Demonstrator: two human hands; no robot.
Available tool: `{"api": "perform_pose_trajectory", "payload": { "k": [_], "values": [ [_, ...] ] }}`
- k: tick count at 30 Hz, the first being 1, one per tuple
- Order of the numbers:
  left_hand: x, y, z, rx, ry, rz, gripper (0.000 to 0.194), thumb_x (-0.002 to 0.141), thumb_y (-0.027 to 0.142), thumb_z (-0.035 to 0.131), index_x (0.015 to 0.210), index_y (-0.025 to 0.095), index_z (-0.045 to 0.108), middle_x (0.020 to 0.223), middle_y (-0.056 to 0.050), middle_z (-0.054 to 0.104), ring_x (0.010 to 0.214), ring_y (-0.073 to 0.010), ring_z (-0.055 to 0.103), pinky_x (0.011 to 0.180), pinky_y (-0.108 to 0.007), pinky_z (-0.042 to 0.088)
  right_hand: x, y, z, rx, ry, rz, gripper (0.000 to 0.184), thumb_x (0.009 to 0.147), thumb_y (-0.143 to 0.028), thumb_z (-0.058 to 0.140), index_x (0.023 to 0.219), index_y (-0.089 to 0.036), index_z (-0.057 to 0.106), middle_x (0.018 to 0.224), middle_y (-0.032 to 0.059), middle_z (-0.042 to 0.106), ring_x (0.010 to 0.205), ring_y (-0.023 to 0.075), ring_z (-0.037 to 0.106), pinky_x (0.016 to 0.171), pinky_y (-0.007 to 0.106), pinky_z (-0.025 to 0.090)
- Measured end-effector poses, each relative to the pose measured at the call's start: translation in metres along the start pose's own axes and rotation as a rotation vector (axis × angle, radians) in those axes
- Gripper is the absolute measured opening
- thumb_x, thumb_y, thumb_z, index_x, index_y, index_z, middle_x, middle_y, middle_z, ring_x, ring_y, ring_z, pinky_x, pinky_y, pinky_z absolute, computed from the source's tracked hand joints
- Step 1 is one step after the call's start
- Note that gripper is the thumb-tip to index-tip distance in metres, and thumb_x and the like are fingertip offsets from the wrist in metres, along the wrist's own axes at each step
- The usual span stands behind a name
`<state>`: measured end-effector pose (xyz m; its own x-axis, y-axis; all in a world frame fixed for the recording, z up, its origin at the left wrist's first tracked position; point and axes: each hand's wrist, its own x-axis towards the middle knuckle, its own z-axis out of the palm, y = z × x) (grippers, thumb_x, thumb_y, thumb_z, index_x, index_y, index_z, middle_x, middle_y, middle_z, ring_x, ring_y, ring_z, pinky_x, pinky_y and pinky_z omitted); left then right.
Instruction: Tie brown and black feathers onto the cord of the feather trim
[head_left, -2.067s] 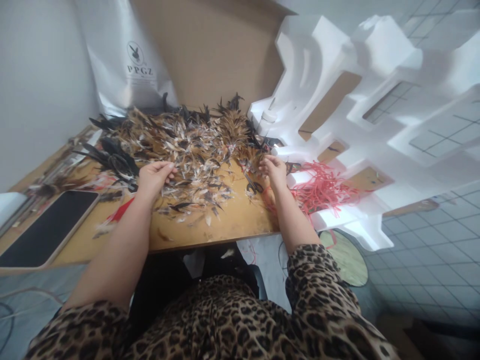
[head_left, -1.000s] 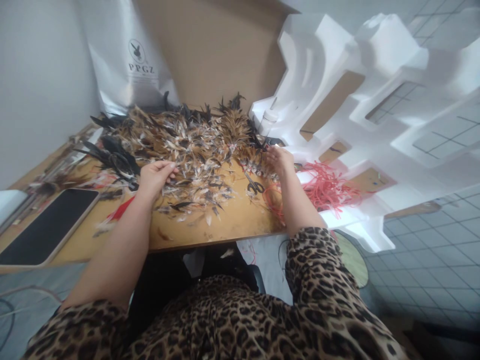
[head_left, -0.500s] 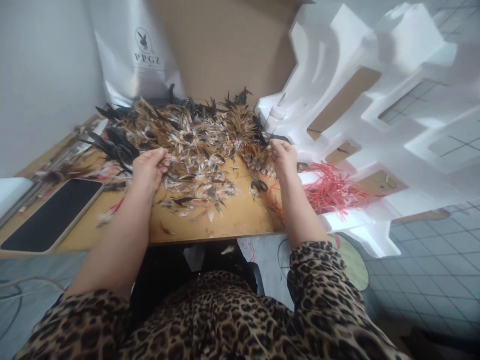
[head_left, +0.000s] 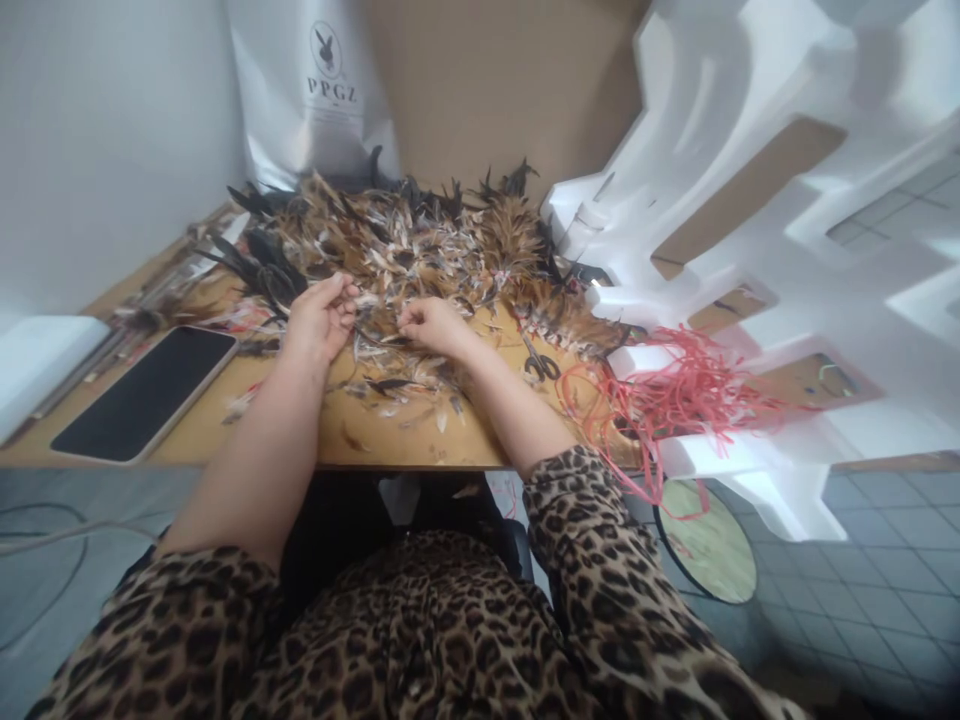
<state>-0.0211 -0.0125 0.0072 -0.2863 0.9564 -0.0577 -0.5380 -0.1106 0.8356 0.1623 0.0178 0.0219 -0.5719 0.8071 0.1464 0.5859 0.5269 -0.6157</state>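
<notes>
A large heap of brown, black and white feathers (head_left: 420, 250) covers the back of the wooden table (head_left: 480, 430). My left hand (head_left: 321, 318) rests on the heap's front edge with its fingers curled and pinched on feathers. My right hand (head_left: 431, 325) sits close beside it at the middle of the heap, fingers closed on a few feathers. Small scissors (head_left: 541, 365) lie on the table to the right of my right forearm.
A tangle of red strings (head_left: 675, 390) lies at the right. White foam packing (head_left: 750, 200) stands along the right side. A dark phone (head_left: 146, 390) lies at the left. A silver bag (head_left: 315, 100) and cardboard stand behind. A round stool (head_left: 709, 545) sits on the floor.
My right hand has come from the heap's right edge, near the foam, leftward to the middle beside my left hand. The view has shifted right and down.
</notes>
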Motion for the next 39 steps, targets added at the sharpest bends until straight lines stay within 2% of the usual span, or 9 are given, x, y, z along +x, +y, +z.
{"api": "perform_pose_trajectory", "payload": {
  "k": [6, 10, 16, 21, 27, 29, 35, 39],
  "values": [
    [-0.004, 0.000, 0.006, 0.036, -0.029, 0.010, 0.012, 0.070, 0.023, 0.068, 0.075, 0.013, 0.064, 0.063, -0.001, 0.059, 0.045, -0.0038, 0.047, 0.037, -0.014, 0.026, 0.003, 0.004, 0.020, -0.172, -0.018, -0.037, 0.017, 0.073, -0.021, 0.060, 0.087, -0.018, 0.069, 0.081, 0.0014, 0.067, 0.075, 0.0136, 0.057, 0.072, 0.025, 0.042],
    [-0.006, -0.002, 0.009, 0.118, -0.034, 0.035, 0.011, 0.069, 0.021, 0.068, 0.075, 0.013, 0.065, 0.063, -0.002, 0.060, 0.045, -0.0035, 0.047, 0.037, -0.014, 0.027, 0.000, 0.005, 0.023, -0.340, 0.109, -0.103, 0.019, 0.081, -0.019, 0.050, 0.083, -0.017, 0.068, 0.087, 0.0062, 0.063, 0.083, 0.0174, 0.056, 0.076, 0.028, 0.041],
    [-0.012, -0.001, 0.012, 0.175, -0.081, 0.064, 0.009, 0.067, 0.018, 0.069, 0.072, 0.011, 0.064, 0.064, -0.004, 0.062, 0.044, -0.0038, 0.046, 0.035, -0.015, 0.025, -0.005, 0.011, 0.014, -0.335, 0.303, -0.238, 0.024, 0.090, -0.026, 0.043, 0.095, -0.018, 0.065, 0.097, 0.0085, 0.059, 0.096, 0.0197, 0.051, 0.087, 0.032, 0.038],
    [-0.013, 0.002, 0.012, 0.165, -0.129, -0.041, 0.012, 0.067, 0.017, 0.071, 0.070, 0.010, 0.062, 0.057, -0.002, 0.057, 0.037, -0.0015, 0.038, 0.031, -0.013, 0.017, -0.008, 0.011, 0.009, -0.384, 0.392, -0.284, 0.030, 0.093, -0.029, 0.035, 0.104, -0.020, 0.062, 0.106, 0.0109, 0.055, 0.105, 0.0224, 0.046, 0.091, 0.036, 0.034],
    [-0.009, 0.002, 0.004, 0.127, -0.255, -0.316, 0.025, 0.072, 0.032, 0.071, 0.068, 0.009, 0.061, 0.050, -0.002, 0.052, 0.032, -0.0005, 0.030, 0.029, -0.012, 0.013, -0.010, 0.009, 0.008, -0.409, 0.409, -0.356, 0.034, 0.095, -0.032, 0.031, 0.104, -0.021, 0.062, 0.109, 0.0103, 0.055, 0.105, 0.0218, 0.046, 0.090, 0.036, 0.034],
    [-0.008, 0.003, 0.002, 0.124, -0.287, -0.364, 0.025, 0.071, 0.031, 0.072, 0.068, 0.009, 0.062, 0.049, -0.003, 0.052, 0.032, -0.0003, 0.030, 0.028, -0.011, 0.013, -0.010, 0.010, 0.008, -0.399, 0.416, -0.371, 0.035, 0.095, -0.033, 0.030, 0.103, -0.021, 0.062, 0.108, 0.0102, 0.055, 0.104, 0.0216, 0.046, 0.090, 0.036, 0.034],
    [-0.012, 0.004, 0.002, 0.146, -0.341, -0.374, 0.014, 0.063, 0.010, 0.075, 0.070, 0.007, 0.063, 0.056, -0.004, 0.056, 0.036, 0.0000, 0.036, 0.030, -0.009, 0.017, -0.009, 0.010, 0.010, -0.411, 0.399, -0.370, 0.034, 0.095, -0.031, 0.030, 0.106, -0.021, 0.062, 0.110, 0.0111, 0.054, 0.106, 0.0230, 0.045, 0.090, 0.038, 0.033],
    [-0.013, 0.003, 0.002, 0.187, -0.343, -0.370, 0.013, 0.061, 0.008, 0.075, 0.068, 0.008, 0.064, 0.060, -0.007, 0.059, 0.037, -0.0004, 0.037, 0.030, -0.010, 0.018, -0.010, 0.007, 0.010, -0.475, 0.362, -0.341, 0.032, 0.094, -0.029, 0.033, 0.109, -0.022, 0.061, 0.114, 0.0111, 0.052, 0.109, 0.0239, 0.044, 0.090, 0.038, 0.033]
  ]
}}
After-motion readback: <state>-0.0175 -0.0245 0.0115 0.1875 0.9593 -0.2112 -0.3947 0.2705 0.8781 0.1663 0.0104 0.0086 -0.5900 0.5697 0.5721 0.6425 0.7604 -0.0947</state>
